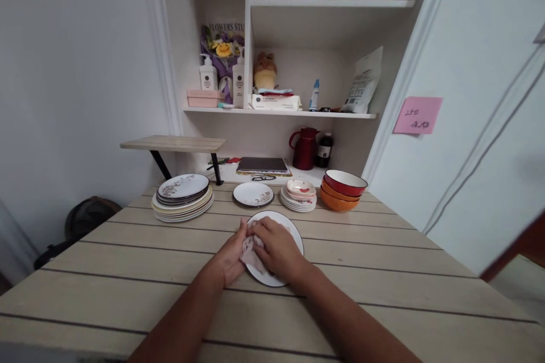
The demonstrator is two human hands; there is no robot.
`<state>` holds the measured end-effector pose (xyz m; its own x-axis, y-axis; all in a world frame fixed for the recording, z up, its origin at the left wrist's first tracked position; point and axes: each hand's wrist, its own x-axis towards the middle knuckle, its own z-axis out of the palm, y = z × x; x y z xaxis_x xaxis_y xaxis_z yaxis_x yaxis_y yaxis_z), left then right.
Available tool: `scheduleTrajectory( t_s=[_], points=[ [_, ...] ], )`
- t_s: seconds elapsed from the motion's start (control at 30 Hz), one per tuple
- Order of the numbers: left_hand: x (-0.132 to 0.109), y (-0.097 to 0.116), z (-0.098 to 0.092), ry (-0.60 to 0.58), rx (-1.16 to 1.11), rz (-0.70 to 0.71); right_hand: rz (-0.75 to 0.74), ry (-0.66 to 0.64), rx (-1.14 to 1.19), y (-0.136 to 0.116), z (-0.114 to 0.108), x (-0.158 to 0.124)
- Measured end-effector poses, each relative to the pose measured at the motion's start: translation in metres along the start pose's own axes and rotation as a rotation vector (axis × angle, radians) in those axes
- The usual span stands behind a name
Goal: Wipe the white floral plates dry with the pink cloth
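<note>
A white plate (272,280) with a dark rim is near the middle of the slatted wooden table, tilted toward me. My right hand (276,247) presses a pale cloth or tissue (254,261) onto the plate's face, its fingers curled over the cloth. At the plate's left edge is my left hand (231,252), thumb up along the rim, holding the plate; its other fingers are partly hidden behind it.
Behind the plate stand a tall plate stack (183,212), a small stack of dark-rimmed plates (252,195), small plates with dishes (298,203) and stacked bowls (339,203). A wooden riser (172,143), glasses (263,178) and a red jug (304,149) are farther back.
</note>
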<state>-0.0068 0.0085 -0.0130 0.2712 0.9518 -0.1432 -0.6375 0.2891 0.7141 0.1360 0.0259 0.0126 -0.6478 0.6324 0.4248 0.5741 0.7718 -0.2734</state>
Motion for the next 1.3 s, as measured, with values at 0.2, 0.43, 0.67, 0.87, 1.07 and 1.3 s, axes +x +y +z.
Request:
scheduleTrajectory(
  t_s=[0.2, 0.43, 0.67, 0.87, 1.07, 1.3],
  points=[
    [-0.003, 0.001, 0.006, -0.04, 0.03, -0.025, 0.298, 0.015, -0.213, 0.021, -0.019, 0.005],
    [-0.005, 0.001, 0.002, -0.021, 0.052, -0.061, 0.433, -0.223, -0.326, 0.007, -0.031, -0.017],
    [-0.005, 0.004, 0.005, -0.001, 0.029, -0.034, 0.192, -0.23, -0.177, -0.008, -0.018, -0.023],
    [-0.001, 0.002, 0.006, 0.016, 0.015, -0.003, 0.109, -0.044, -0.142, -0.006, 0.002, 0.003],
    [-0.003, 0.001, 0.008, -0.025, 0.02, -0.015, 0.381, -0.022, -0.282, 0.02, -0.015, 0.009],
    [-0.008, 0.003, 0.008, 0.077, 0.088, -0.034, 0.344, -0.312, -0.284, 0.031, -0.037, -0.017]
  ],
)
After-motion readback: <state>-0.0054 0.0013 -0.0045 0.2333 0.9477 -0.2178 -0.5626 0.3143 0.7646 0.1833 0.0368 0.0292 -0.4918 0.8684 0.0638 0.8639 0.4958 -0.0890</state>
